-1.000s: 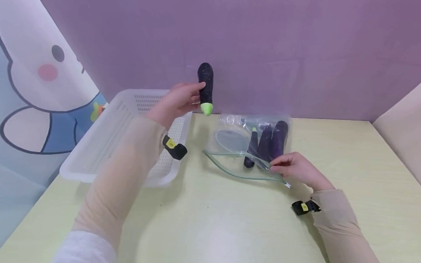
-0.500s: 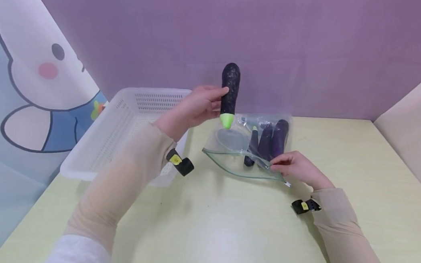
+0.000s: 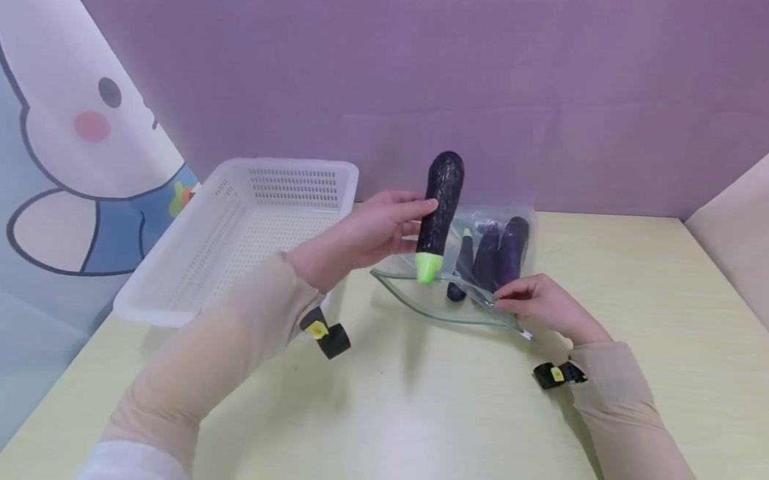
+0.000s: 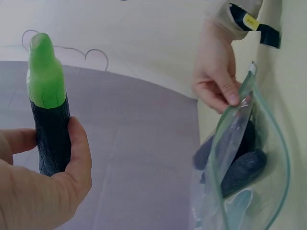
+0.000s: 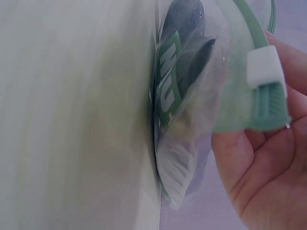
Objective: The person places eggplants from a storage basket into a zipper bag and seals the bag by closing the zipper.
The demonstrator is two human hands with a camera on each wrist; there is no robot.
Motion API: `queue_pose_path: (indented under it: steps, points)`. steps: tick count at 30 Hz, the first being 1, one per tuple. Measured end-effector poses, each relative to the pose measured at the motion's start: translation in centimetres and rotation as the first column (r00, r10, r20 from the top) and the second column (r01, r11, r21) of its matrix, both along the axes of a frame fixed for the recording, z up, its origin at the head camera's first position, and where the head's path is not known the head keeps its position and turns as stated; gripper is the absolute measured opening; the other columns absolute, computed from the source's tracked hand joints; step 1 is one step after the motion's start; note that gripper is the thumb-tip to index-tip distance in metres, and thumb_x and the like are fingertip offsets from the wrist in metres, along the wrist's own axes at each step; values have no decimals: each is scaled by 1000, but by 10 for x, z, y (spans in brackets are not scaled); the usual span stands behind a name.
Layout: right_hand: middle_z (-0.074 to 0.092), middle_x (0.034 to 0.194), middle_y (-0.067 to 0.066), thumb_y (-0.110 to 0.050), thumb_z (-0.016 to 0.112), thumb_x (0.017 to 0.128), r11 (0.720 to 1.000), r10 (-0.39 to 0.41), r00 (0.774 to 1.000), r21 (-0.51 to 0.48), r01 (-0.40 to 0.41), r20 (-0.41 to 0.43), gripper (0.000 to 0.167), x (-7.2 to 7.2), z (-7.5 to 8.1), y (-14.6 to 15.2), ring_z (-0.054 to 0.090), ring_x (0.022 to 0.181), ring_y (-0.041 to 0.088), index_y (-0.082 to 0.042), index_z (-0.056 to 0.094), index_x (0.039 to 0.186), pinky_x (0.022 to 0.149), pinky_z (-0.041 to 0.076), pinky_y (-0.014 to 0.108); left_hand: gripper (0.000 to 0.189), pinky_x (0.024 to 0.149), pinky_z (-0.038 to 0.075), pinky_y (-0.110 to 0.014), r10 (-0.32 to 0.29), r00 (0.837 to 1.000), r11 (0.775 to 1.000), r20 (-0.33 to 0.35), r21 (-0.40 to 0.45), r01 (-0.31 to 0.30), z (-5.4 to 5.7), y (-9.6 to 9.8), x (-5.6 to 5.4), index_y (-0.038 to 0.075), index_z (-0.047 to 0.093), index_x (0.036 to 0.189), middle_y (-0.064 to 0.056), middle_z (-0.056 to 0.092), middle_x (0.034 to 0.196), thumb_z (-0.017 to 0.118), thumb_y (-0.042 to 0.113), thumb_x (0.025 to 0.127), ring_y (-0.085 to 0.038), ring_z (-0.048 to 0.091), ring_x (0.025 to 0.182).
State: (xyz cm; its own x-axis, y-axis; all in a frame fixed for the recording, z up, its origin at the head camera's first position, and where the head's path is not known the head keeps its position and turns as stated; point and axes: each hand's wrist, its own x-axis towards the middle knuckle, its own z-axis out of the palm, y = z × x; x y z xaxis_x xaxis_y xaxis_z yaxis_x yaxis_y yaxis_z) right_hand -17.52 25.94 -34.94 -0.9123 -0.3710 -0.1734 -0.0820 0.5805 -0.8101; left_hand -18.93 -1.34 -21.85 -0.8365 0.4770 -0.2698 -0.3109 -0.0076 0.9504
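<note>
My left hand (image 3: 378,229) grips a dark purple eggplant (image 3: 444,196) with a bright green stem end, which points down toward the bag's mouth. In the left wrist view the same eggplant (image 4: 52,129) sits between thumb and fingers. A clear zip bag (image 3: 413,304) with a green zip edge lies on the table, its mouth gaping toward me. Several dark eggplants (image 3: 511,251) are inside it. My right hand (image 3: 545,307) pinches the upper edge of the mouth near its right end. A white zip slider (image 5: 265,66) shows close to the right fingers.
A white perforated plastic basket (image 3: 157,285) stands on the left of the pale table (image 3: 413,418). Behind the table rises a purple backdrop (image 3: 597,121), and a cartoon-printed cloth (image 3: 55,227) hangs at the left.
My left hand has carried the eggplant right from above the basket's edge, then lowered it toward the bag's mouth. The right hand has kept its hold on the bag edge.
</note>
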Motion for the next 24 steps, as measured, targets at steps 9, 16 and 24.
queue_pose_path:
  steps: [9, 16, 24]
  points:
    - [66, 78, 7, -10, 64, 89, 1000, -10, 1000, -5, 10, 9, 25, 0, -1, 1, 52, 57, 10, 5, 67, 108, 56, 48, 25, 42, 99, 47, -42, -85, 996, 992, 0, -97, 84, -28, 2, 22, -9, 37, 137, -24, 50, 133, 44, 11, 100, -37, 51, 121]
    - [66, 78, 6, -11, 63, 89, 1000, -15, 1000, 4, 15, 8, 25, 1, 0, 1, 52, 57, 10, 5, 67, 108, 55, 47, 26, 40, 94, 50, -42, -152, 988, 976, 10, -157, 152, -56, 3, 40, -12, 40, 133, -27, 52, 129, 44, 9, 100, -31, 58, 109]
    - [67, 80, 9, -10, 63, 89, 1000, -15, 1000, -1, 15, 5, 24, 1, -2, 1, 53, 57, 11, 5, 67, 107, 55, 48, 26, 38, 92, 52, -41, -182, 983, 964, 17, -194, 182, -74, -4, 47, -11, 44, 131, -25, 55, 125, 45, 10, 99, -23, 60, 100]
